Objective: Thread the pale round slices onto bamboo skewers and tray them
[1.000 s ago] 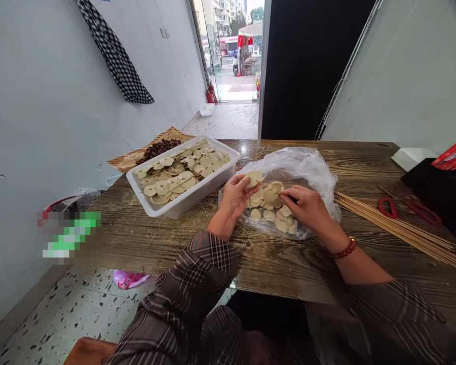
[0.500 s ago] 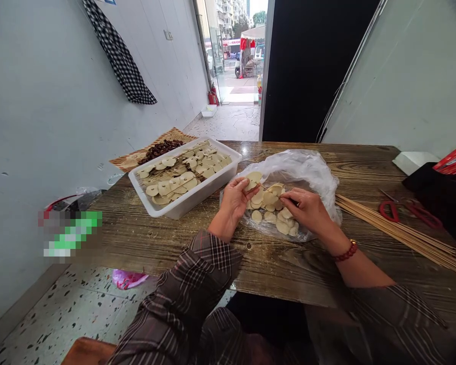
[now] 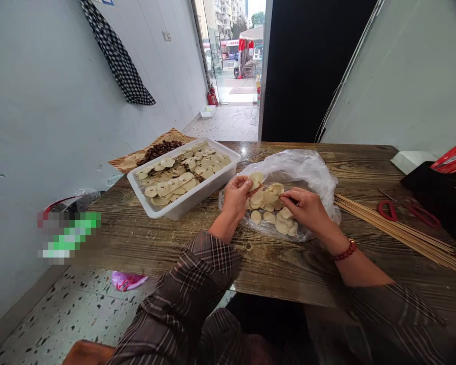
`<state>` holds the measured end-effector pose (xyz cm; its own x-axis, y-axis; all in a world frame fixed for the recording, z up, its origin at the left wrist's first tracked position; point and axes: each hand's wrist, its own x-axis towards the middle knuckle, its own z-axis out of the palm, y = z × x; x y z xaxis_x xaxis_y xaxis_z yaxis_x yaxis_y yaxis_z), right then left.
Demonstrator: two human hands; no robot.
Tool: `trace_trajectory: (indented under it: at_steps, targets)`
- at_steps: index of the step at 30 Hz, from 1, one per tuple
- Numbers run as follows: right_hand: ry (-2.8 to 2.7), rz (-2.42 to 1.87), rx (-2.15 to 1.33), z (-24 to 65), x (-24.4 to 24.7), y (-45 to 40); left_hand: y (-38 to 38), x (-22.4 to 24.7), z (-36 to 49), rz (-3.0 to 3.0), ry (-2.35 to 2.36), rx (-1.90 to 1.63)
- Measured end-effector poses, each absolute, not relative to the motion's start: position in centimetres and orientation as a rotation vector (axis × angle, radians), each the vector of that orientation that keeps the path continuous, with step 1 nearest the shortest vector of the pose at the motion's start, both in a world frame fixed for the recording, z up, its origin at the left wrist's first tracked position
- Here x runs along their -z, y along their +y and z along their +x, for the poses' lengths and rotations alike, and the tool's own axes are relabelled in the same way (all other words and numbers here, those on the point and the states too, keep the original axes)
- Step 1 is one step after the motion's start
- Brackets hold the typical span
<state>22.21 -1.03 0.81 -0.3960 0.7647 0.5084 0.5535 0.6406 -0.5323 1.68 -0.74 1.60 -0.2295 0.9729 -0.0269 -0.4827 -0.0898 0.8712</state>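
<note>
My left hand (image 3: pixel 237 198) pinches a pale round slice (image 3: pixel 256 181) upright between thumb and fingers. A thin skewer runs from that slice toward my right hand (image 3: pixel 306 205), whose fingertips are closed on the skewer's other end. Under both hands, loose pale slices (image 3: pixel 285 223) lie on a clear plastic bag (image 3: pixel 315 172) spread on the table. To the left stands a white tub (image 3: pixel 182 207) filled with skewered slices (image 3: pixel 186 177). Whether more slices are on the held skewer is hard to make out against the pile.
Bare skewers (image 3: pixel 395 230) lie fanned on the wooden table (image 3: pixel 167 243) at the right, beside red-handled scissors (image 3: pixel 387 210). Behind the tub, dark brown pieces (image 3: pixel 159 150) rest on patterned paper (image 3: pixel 127 162). A black bag (image 3: pixel 433 197) sits at the right edge.
The slice in my left hand has turned slightly and shifted a little to the right. My right hand stays nearly in place; the view has moved slightly.
</note>
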Motion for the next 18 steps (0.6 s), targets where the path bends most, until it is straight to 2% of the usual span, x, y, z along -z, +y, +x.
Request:
trace_trajectory:
  at_steps: [9,18]
  targets:
    - [-2.073,-1.030,-0.406,22.03,-0.80,-1.01,-0.53,-1.29,1.72,0.893,1.046,-1.643]
    - [-1.912,-1.082,-0.734,21.67,-1.05,-0.93,-1.34,-1.85,2.35,0.934,1.008,-1.470]
